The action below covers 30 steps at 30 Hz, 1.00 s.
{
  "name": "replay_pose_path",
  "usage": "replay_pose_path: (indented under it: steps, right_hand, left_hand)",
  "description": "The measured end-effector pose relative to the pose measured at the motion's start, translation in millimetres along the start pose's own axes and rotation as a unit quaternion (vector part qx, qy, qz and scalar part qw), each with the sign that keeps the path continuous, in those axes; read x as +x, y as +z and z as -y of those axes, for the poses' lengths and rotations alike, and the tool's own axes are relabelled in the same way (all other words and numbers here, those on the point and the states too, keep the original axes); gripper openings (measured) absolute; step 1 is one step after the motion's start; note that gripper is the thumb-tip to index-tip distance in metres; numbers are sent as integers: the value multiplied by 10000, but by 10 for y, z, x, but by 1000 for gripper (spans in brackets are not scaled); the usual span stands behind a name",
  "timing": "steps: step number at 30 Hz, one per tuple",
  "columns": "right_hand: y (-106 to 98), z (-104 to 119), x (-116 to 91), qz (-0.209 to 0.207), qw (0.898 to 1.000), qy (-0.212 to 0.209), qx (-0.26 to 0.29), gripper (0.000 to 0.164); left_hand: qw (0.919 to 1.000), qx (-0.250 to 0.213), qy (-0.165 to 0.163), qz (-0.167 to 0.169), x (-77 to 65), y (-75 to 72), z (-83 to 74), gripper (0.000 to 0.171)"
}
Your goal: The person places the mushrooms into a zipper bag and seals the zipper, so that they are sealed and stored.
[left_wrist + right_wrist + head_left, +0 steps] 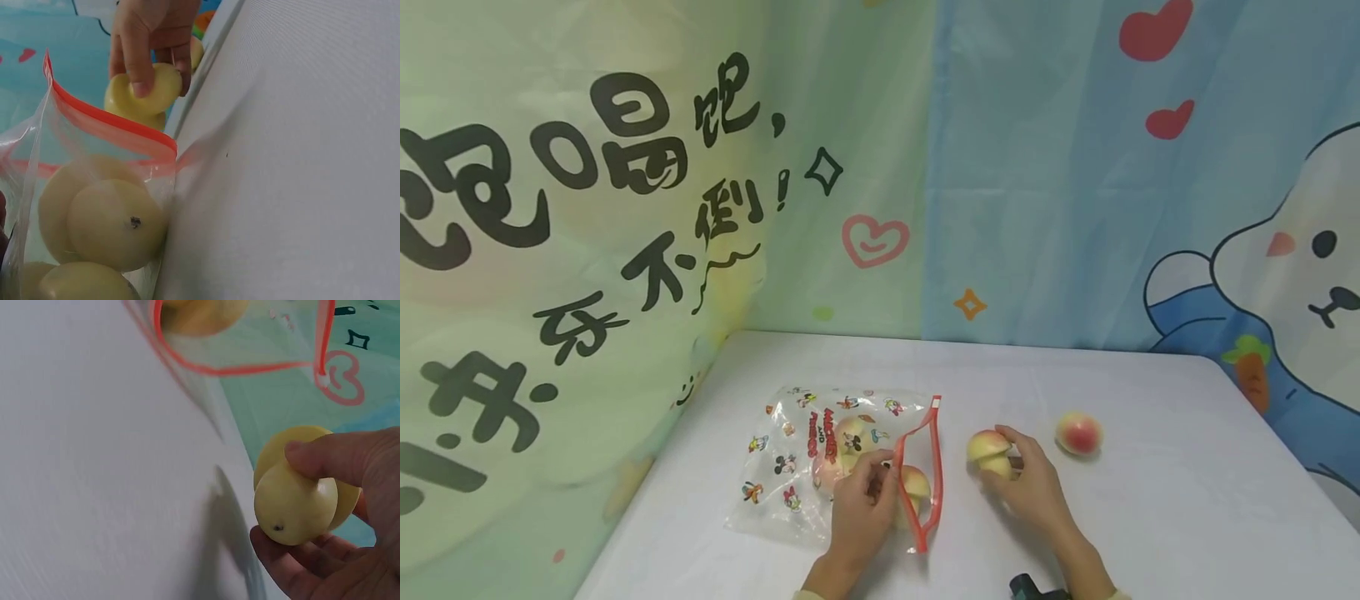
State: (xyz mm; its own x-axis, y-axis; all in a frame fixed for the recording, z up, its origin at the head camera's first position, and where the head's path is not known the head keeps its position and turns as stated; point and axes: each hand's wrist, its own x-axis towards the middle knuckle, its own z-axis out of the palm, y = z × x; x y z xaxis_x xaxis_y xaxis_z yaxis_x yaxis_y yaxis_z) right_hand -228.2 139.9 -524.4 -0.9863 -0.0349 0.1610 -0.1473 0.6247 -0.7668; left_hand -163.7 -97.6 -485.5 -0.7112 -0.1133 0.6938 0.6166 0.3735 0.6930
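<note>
A clear zip bag point(760, 467) with cartoon prints and a red zip edge lies on its side, its mouth facing right and spread apart. Inside it are several yellow and pink toy mushrooms point(119, 225). My left hand point(863, 504) pinches the bag beside the red edge. Just right of the mouth, my right hand point(1026, 479) holds another toy mushroom point(297, 503) between thumb and fingers, its rounded stem end toward the wrist camera. Further right, a round yellow-and-red piece point(1079, 434) sits on the table; its underside is hidden.
The white table point(1180, 500) runs back to a printed cloth backdrop point(1030, 167) with hearts, lettering and a cartoon animal. A dark object point(1033, 588) shows at the bottom edge of the head view, near my right wrist.
</note>
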Motion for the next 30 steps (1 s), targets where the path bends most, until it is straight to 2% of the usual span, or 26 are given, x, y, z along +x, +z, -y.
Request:
replay_pose_path:
  steps: [3,6,9,12,17,23,30]
  right_hand:
    - [53,88,-85,80,9981,-168,590,69]
    - [110,172,-169,164,9922,-599,1082,69]
    - [151,239,-235,178,9869,-1058,1209,67]
    - [196,279,-268,179,9843,-1332,1143,65]
    - [322,310,-282,348,9818,-1439,1187,63]
    - [480,335,-297,529,9739,-1860,1186,60]
    - [596,394,-312,608,9747,-1645,1386,60]
  left_hand:
    - [10000,72,12,-21,-16,16,43,24]
    - [9998,103,183,-17,-47,54,165,26]
    - [9992,72,388,27,-81,89,306,27]
    - [9989,32,474,27,-91,104,374,28]
    - [9988,96,470,-30,-85,81,352,27]
    - [9982,49,597,-61,-90,58,353,25]
    - [9973,40,731,-112,-102,61,380,25]
